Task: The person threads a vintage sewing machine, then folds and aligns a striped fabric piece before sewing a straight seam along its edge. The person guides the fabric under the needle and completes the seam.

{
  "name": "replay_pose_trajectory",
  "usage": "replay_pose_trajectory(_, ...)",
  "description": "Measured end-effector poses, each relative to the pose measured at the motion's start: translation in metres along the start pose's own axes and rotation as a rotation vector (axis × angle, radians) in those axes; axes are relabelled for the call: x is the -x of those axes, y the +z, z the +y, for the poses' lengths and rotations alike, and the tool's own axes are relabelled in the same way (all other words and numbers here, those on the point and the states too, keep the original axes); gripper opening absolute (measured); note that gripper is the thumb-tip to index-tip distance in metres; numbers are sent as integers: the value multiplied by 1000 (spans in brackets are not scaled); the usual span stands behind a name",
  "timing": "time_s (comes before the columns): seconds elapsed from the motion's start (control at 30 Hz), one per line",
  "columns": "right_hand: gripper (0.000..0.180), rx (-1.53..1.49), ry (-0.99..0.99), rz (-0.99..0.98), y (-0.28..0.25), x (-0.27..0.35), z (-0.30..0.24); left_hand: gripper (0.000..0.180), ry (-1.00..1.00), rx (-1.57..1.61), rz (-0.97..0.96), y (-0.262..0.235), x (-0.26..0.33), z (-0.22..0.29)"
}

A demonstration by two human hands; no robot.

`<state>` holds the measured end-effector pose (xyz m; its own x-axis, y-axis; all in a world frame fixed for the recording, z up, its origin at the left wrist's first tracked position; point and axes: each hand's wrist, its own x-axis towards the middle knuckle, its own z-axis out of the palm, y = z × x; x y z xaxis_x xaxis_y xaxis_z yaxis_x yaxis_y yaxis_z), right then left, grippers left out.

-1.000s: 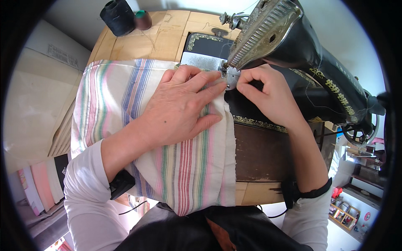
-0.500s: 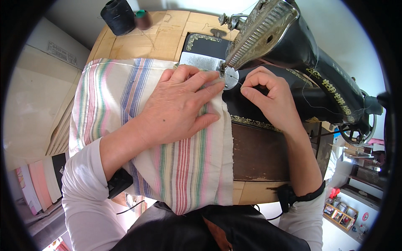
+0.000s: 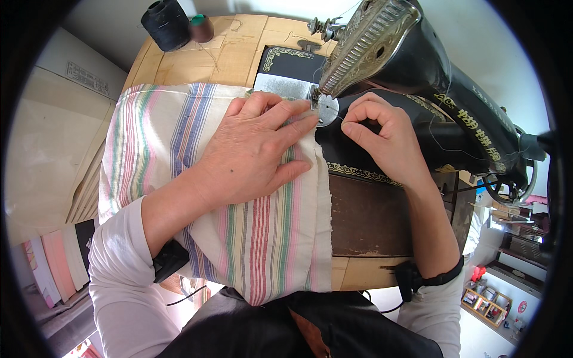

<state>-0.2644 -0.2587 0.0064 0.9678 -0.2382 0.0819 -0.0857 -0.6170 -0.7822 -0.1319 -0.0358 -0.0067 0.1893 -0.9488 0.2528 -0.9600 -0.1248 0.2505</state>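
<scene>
A black sewing machine (image 3: 412, 53) with gold ornament stands at the right of the table. Under my left hand (image 3: 262, 149) lies a striped cloth (image 3: 256, 250), its edge close to the presser foot (image 3: 314, 95). That hand rests flat with fingers stretched toward the foot, pressing the cloth down. My right hand (image 3: 379, 134) is beside the round needle plate (image 3: 328, 110), thumb and forefinger pinched together. A thin thread (image 3: 341, 119) runs from the plate area to this pinch. The needle tip is hard to make out behind the foot.
At the back left of the wooden table (image 3: 239, 45) stand a black thread cone (image 3: 166, 25) and a smaller brown spool (image 3: 202, 28). A dark wooden panel (image 3: 370, 218) lies right of the cloth. Fabric pieces (image 3: 59, 256) are at the far left, and a wooden organizer (image 3: 486, 307) is lower right.
Hardly anything differs. The view has shifted slightly; my left hand stays on the cloth and my right hand keeps its pinch on the thread.
</scene>
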Motion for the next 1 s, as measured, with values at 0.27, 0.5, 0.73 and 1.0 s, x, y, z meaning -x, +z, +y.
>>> replay_pose_trajectory(0.27,10,19,0,3,-1,0,-1,63,2,10,1,0,0,0)
replay_pose_trajectory(0.5,10,12,13,3,0,-1,-3,63,6,9,9,0,0,0)
replay_pose_trajectory(0.73,10,9,10,6,1,1,-3,63,-2,-9,-7,1,-1,0)
replay_pose_trajectory(1.0,12,-46,2,30,4,3,-9,63,13,14,-2,-1,0,0)
